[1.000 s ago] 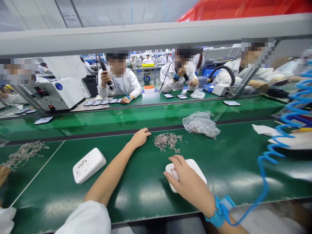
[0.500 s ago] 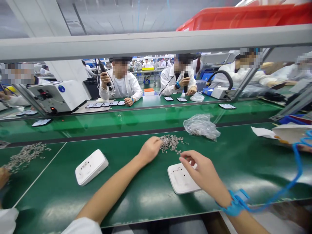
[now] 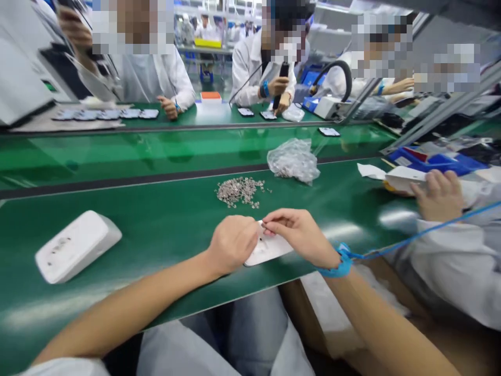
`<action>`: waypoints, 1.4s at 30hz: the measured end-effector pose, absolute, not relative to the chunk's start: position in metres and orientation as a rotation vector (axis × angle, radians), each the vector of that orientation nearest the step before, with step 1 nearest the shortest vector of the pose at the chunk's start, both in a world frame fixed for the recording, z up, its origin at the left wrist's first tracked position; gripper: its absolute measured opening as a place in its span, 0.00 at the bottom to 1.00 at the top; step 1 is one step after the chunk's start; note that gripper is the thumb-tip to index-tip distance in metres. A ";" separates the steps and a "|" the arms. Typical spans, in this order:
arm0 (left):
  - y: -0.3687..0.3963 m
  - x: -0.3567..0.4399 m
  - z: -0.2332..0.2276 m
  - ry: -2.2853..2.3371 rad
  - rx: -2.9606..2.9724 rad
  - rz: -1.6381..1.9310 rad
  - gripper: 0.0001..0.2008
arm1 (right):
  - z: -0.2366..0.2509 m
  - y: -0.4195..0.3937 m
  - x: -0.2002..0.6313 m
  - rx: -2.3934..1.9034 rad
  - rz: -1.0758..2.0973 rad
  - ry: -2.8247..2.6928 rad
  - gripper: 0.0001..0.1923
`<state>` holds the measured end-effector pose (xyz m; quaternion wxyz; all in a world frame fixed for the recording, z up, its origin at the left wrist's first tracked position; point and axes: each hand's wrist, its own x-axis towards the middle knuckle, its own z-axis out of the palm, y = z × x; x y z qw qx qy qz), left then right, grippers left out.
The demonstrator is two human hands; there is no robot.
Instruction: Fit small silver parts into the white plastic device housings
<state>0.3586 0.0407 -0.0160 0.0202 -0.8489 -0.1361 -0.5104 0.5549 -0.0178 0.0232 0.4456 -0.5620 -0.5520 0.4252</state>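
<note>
Left hand: left hand is curling loosely, fingers bent, and pressing on the left end of the white casing near the front edge of the green mat.
Right hand: right hand is pinching thumb and forefinger narrowly over the casing's top; whether a small part is sitting between the fingertips cannot be told. A blue wrist strap is circling its wrist, with a blue cord running off to the right.
Casing: it is lying flat at the mat's front edge, between and under both hands.
Second casing: another white housing is lying tilted toward the mat's left side, well apart from the hands.
Loose parts: a pile of small metal pieces is sitting bare on the mat just behind the hands.
Bag: a clear plastic bag is slumping near the mat's far edge, holding more small metal pieces.
Right edge: a co-worker's hand is resting on a white piece.
Far side: people in white coats are working across the green conveyor belt.
</note>
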 end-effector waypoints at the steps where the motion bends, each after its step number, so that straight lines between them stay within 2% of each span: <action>1: 0.037 0.356 -0.020 -0.546 -2.686 -1.546 0.10 | 0.023 -0.017 0.558 -1.445 0.913 -1.486 0.06; 2: 0.032 0.353 -0.024 -0.631 -2.754 -1.483 0.09 | 0.023 -0.016 0.559 -1.480 0.754 -1.618 0.04; 5: 0.017 0.345 -0.030 -0.586 -2.963 -1.213 0.07 | 0.021 -0.013 0.557 -1.490 0.406 -1.981 0.07; 11: 0.000 0.347 -0.031 -0.420 -3.053 -0.857 0.18 | 0.014 -0.008 0.545 -1.503 0.277 -2.237 0.05; 19: 0.000 0.347 -0.037 -0.393 -3.019 -0.884 0.19 | 0.013 -0.006 0.544 -1.554 0.211 -2.350 0.05; 28: 0.001 0.347 -0.041 -0.339 -3.032 -0.915 0.18 | 0.021 -0.001 0.540 -1.557 -0.166 -2.737 0.08; 33: -0.002 0.346 -0.039 -0.390 -3.052 -0.918 0.17 | 0.021 0.005 0.542 -1.539 -0.124 -2.780 0.06; 42: -0.012 0.343 -0.035 -0.546 -2.959 -0.888 0.18 | 0.017 -0.016 0.550 -1.423 0.103 -2.427 0.08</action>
